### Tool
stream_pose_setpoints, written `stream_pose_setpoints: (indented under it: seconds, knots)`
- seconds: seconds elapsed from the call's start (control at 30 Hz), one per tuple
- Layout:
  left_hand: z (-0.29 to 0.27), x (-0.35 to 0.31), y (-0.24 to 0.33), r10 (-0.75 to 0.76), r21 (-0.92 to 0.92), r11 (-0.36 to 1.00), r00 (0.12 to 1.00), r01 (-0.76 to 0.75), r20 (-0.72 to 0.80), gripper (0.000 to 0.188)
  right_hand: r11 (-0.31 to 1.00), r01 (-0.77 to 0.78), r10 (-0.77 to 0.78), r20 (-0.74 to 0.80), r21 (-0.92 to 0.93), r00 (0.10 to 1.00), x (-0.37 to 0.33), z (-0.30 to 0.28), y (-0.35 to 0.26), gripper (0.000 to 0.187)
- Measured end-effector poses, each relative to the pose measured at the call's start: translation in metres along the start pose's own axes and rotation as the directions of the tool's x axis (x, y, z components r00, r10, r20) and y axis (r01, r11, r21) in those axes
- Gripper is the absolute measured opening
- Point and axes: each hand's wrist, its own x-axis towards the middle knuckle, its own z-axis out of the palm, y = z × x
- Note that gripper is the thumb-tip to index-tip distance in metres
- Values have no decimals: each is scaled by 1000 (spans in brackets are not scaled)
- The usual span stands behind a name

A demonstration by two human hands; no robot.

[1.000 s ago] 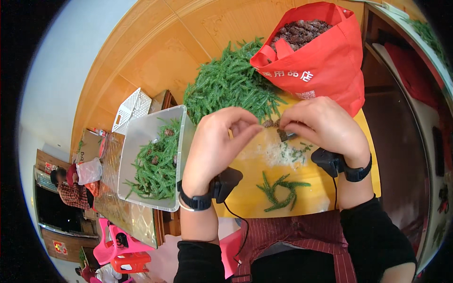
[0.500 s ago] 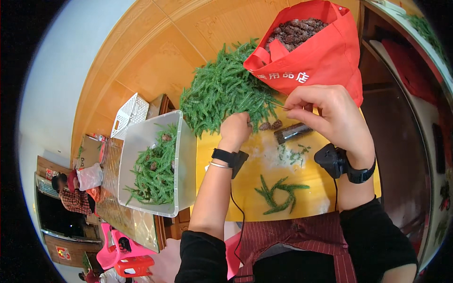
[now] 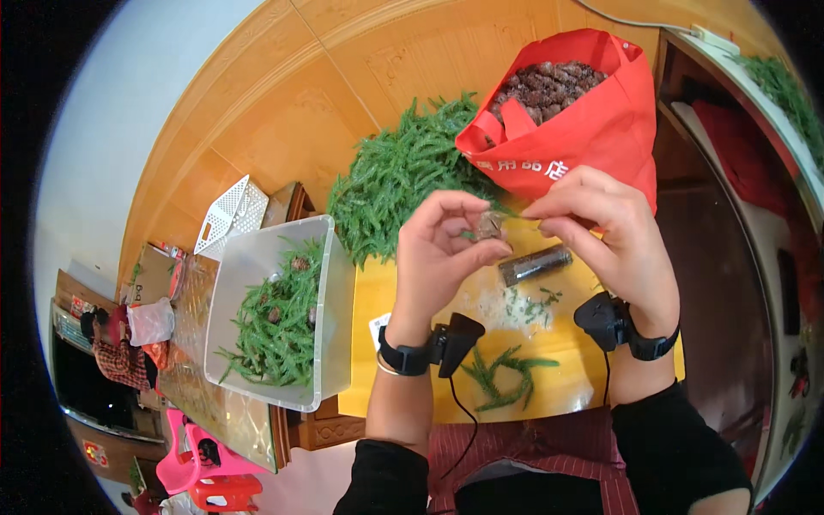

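Your left hand (image 3: 432, 257): fingers clamped on small brown scaly pine cone (image 3: 489, 226), above flat yellow surface (image 3: 375, 287) | your right hand (image 3: 614, 225): fingers pinched on thin green sprig (image 3: 508, 213), near cone | brace cone steady, pinch sprig lightly

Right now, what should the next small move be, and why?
Perhaps ease the thin strand in the right hand against the pine cone: the left hand grips the cone, and the strand lies close beside it, though whether they touch is unclear.
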Motion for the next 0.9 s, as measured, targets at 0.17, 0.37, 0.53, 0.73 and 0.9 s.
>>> stream_pose_setpoints:
  seconds: [0.17, 0.37, 0.53, 0.73, 0.9]
  knots:
    - [4, 5, -16, 169, -144, 974, 985, -174, -43, 41, 998, -65, 65, 2, 10, 998, 0, 8, -2, 15]
    - [2, 9, -22, 268, -115, 955, 961, -275, -73, 45, 997, -78, 78, 6, -26, 997, 5, 21, 0, 11]
    - [-3, 8, -25, 245, -75, 966, 969, -246, -26, 43, 996, -77, 77, -17, -39, 997, 7, 27, 2, 10]
    - [0, 7, -26, 235, -67, 969, 970, -239, -54, 44, 993, -109, 108, -38, -53, 993, 6, 27, 4, 9]
    - [1, 8, -28, 261, -86, 961, 964, -264, -43, 44, 987, -160, 159, -41, -18, 986, 5, 28, 4, 11]
